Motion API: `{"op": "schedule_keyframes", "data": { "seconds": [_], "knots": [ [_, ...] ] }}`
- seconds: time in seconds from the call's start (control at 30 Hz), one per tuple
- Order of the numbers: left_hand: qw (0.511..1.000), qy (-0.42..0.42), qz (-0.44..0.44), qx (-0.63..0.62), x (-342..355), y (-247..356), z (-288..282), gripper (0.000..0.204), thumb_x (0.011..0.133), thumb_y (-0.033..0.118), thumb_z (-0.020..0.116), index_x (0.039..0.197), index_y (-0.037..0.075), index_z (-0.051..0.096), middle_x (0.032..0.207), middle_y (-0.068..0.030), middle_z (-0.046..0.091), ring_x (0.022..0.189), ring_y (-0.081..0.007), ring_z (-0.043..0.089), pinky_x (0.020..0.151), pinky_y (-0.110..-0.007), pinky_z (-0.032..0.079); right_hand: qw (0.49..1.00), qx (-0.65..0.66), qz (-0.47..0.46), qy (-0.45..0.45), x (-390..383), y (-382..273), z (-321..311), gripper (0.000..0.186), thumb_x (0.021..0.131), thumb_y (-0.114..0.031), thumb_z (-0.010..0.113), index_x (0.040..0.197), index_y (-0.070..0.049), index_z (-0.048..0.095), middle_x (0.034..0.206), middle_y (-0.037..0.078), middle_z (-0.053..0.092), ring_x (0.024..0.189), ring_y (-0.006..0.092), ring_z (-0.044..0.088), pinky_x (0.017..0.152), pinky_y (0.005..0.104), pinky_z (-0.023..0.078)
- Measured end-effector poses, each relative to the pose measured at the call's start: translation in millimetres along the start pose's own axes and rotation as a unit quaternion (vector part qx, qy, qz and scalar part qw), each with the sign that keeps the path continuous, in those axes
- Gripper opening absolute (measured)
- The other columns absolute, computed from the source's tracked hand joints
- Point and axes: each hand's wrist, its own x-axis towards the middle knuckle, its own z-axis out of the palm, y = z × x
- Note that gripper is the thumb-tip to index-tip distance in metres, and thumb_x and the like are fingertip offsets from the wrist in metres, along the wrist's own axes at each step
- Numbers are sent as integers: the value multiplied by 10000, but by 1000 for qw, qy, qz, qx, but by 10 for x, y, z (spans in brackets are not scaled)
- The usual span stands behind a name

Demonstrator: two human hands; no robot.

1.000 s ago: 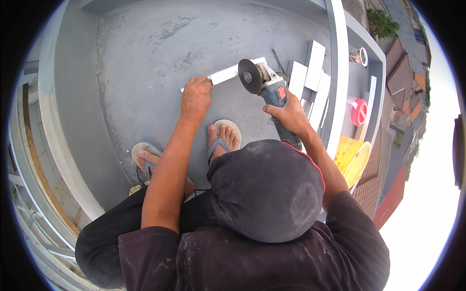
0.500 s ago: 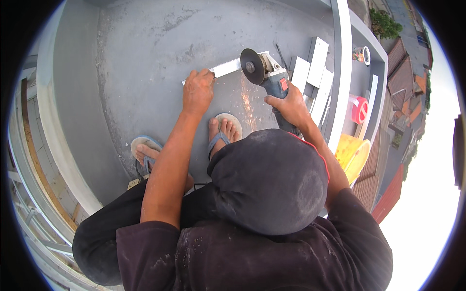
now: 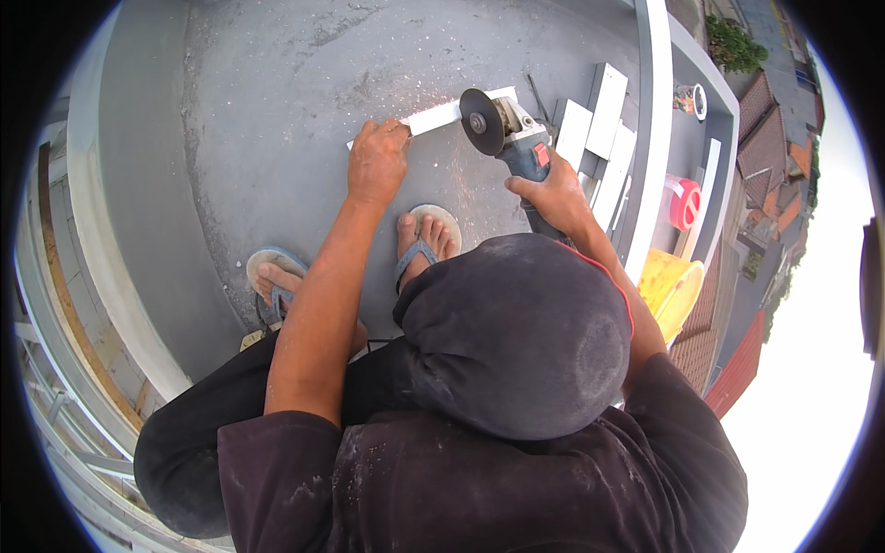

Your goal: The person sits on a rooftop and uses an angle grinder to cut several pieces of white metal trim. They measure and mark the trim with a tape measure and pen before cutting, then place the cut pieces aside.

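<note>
My right hand (image 3: 551, 194) is closed around the body of a dark blue-grey angle grinder (image 3: 525, 161) with a red switch. Its black cutting disc (image 3: 478, 103) meets a white metal-looking bar (image 3: 433, 119) on the grey floor. Faint sparks or bright dust show around the disc and toward my foot. My left hand (image 3: 379, 161) grips the bar left of the disc, with the fingers bent over it. The bar's far end shows beyond the disc, partly hidden by the grinder.
My sandaled feet (image 3: 430, 230) are close below the bar. Several white box-section pieces (image 3: 606, 111) lie right of the grinder. Past a pale rail (image 3: 656, 111) are a yellow bucket (image 3: 671, 293), a red-lidded container (image 3: 684, 205) and a can (image 3: 690, 101). A low grey wall (image 3: 138, 184) runs along the left.
The spray of sparks toward my foot has faded, and more bright specks now scatter above the bar and to its left. Both hands keep their holds, nearly unmoved.
</note>
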Motion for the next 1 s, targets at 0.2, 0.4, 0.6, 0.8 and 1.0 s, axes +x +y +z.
{"op": "schedule_keyframes", "data": {
  "seconds": [0.2, 0.4, 0.6, 0.8, 1.0],
  "knots": [
    [1000, -8, -3, -16, 2, 9, -7, 92, 937, 90, 775, 1014, 50, 807, 994, -69, 741, 943, -328, 666, 873, -454, 577, 1000, 3, -10, 9, 47, -3, -1, 833, 779, -348, 853, 1415, 129, 602, 1249, 307, 741, 1196, 406, 730, 1058, 457, 549],
    [1000, -6, -13, -8, -1, 20, -4, 87, 937, 97, 772, 1007, 60, 808, 1007, -65, 747, 944, -328, 665, 869, -458, 573, 1000, -10, -9, 25, 102, 12, 20, 860, 774, -379, 849, 1400, 154, 597, 1257, 320, 731, 1207, 423, 721, 1064, 460, 543],
    [999, -28, -23, -38, -3, -19, 7, 137, 929, 112, 786, 1033, 23, 788, 1075, -120, 756, 997, -385, 669, 895, -491, 566, 1000, -8, -6, 16, 50, -8, 24, 820, 775, -379, 848, 1374, 134, 623, 1228, 297, 741, 1176, 402, 731, 1044, 456, 551],
    [1000, -2, -8, 3, -31, 0, 4, 106, 954, 120, 764, 1024, 67, 823, 1044, -71, 765, 964, -328, 679, 902, -448, 586, 1000, -1, 4, 16, 78, -42, 20, 749, 767, -370, 853, 1324, 93, 661, 1150, 250, 763, 1089, 368, 750, 1000, 452, 564],
    [1000, -13, -1, 16, 9, -4, 40, 119, 957, 113, 762, 1046, 73, 831, 1039, -87, 763, 964, -329, 678, 881, -466, 585, 997, 36, -44, 49, 178, -95, 13, 570, 801, -296, 856, 1210, 61, 681, 976, 156, 732, 859, 245, 719, 798, 388, 582]
  ]
}}
